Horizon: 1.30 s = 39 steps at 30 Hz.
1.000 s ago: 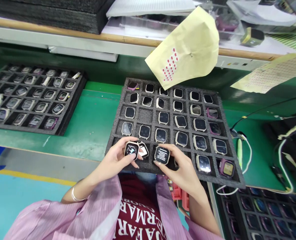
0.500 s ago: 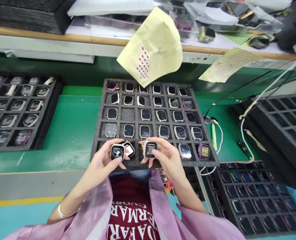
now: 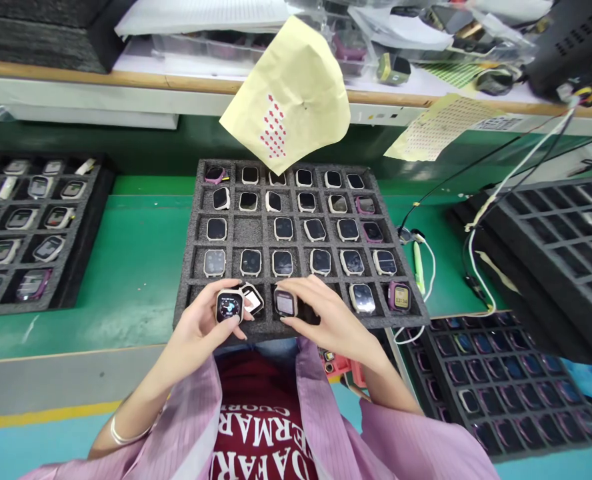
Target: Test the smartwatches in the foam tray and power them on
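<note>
My left hand (image 3: 203, 321) holds a smartwatch case (image 3: 230, 307) without a strap, its dark dial lit, with the thumb at its lower edge. Just right of it another watch (image 3: 251, 299) with a white screen lies tilted in the front row of the black foam tray (image 3: 247, 229). My right hand (image 3: 333, 323) has fingers and thumb at the top and bottom edges of a second watch case (image 3: 285, 303) with a greyish screen, low over a front-row compartment. Whether that watch rests on the foam I cannot tell.
Several watches fill the tray's other rows, among them a purple one (image 3: 399, 297) at front right. More foam trays stand at left (image 3: 89, 227) and lower right (image 3: 446, 393). A yellow paper sheet (image 3: 296, 87) hangs over the tray's back edge. White cable (image 3: 471, 267) runs at right.
My right hand has lowered its watch toward the front-row compartment, and the screen text has given way to a greyish display. My left hand still holds its watch. The view has shifted slightly.
</note>
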Available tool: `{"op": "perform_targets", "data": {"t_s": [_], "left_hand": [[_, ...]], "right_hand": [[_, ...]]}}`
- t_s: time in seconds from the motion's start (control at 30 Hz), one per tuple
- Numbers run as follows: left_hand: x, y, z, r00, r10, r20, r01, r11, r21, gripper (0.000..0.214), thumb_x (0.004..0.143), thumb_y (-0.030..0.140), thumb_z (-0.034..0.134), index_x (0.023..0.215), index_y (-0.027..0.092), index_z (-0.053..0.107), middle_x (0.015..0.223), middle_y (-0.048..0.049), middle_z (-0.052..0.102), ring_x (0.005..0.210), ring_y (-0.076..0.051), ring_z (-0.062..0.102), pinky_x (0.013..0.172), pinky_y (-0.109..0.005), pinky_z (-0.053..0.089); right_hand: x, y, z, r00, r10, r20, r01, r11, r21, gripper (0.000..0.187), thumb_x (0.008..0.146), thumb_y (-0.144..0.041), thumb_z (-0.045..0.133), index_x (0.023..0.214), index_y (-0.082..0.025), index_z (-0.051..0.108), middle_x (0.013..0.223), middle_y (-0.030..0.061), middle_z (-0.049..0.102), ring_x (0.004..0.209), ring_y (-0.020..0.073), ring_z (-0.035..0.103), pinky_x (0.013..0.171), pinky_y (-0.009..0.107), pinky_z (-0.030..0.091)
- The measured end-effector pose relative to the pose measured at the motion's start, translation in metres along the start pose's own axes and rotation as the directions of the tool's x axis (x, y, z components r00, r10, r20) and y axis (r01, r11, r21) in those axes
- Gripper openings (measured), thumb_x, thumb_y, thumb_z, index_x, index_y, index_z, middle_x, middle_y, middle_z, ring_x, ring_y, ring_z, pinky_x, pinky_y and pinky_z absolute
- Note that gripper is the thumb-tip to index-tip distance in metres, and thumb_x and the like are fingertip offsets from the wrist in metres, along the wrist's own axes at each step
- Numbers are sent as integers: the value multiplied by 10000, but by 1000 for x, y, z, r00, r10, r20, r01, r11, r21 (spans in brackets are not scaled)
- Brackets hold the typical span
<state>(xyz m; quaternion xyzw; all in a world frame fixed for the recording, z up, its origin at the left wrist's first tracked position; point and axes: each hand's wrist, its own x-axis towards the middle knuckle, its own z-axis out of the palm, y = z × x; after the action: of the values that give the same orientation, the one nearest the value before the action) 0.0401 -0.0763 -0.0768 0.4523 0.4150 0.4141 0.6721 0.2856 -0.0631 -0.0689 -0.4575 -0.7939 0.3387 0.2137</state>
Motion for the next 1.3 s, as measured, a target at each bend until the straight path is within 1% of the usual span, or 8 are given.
{"op": "perform_targets", "data": {"t_s": [0.1,0.2,0.43,0.63,0.77,0.9,1.03,1.3], "left_hand": [[0,0,0,1000,-9,0,9,1000,11,387,886,175,596,1253,175,473,1000,-67,640,844,-164,654,684,-274,610],[-1,-1,0,1000,-16,-4,16,999,32,393,889,192,589,1260,176,462,1007,-70,634,850,-165,645,680,-270,600],[-2,-5,2,996,-68,-54,79,969,234,440,846,214,627,1250,250,457,974,-15,584,752,-128,599,529,-187,498],[5,-5,13,990,36,-134,20,920,393,275,798,160,642,1016,227,489,810,46,542,628,-80,496,549,-167,421],[6,-5,19,988,43,-147,13,933,359,276,803,148,618,1022,229,471,816,45,542,620,-80,509,527,-163,413],[4,-6,23,986,30,-163,19,958,288,280,823,186,610,1056,230,462,819,45,547,536,-63,479,465,-165,390],[7,-5,27,986,34,-163,6,970,243,272,843,203,601,1074,226,458,777,58,542,456,-36,417,435,-160,362],[12,3,29,986,-30,-167,55,987,151,276,828,215,617,1060,209,468,669,77,515,434,-43,429,418,-151,359]], "right_hand": [[-4,2,-13,999,-33,-10,30,976,-215,498,896,-331,624,1369,-237,499,1385,122,498,1160,259,548,985,469,484],[-16,5,-17,983,49,-178,-116,915,-387,311,982,-296,467,1225,-162,607,1186,133,602,1070,260,579,952,461,489],[-32,-1,14,906,171,-386,-376,742,-554,360,973,-306,461,1221,-91,610,1007,171,593,858,285,591,742,424,525],[-33,15,13,827,296,-477,-410,900,-151,390,905,-394,592,1193,-131,602,818,60,603,718,211,582,712,359,503],[-31,20,-1,847,358,-394,-252,922,295,244,839,-395,678,981,-199,653,766,16,596,684,170,575,677,312,496],[-18,12,-1,926,324,-192,-61,630,774,205,818,-333,715,892,-220,562,964,61,704,875,201,680,803,350,536],[0,1,6,952,305,28,-129,318,939,310,874,-309,656,1146,-233,527,985,82,734,841,217,735,732,343,574],[0,-8,-4,957,256,135,-190,206,960,469,919,-298,588,1365,-224,462,1229,137,668,1115,259,663,995,503,482]]}}
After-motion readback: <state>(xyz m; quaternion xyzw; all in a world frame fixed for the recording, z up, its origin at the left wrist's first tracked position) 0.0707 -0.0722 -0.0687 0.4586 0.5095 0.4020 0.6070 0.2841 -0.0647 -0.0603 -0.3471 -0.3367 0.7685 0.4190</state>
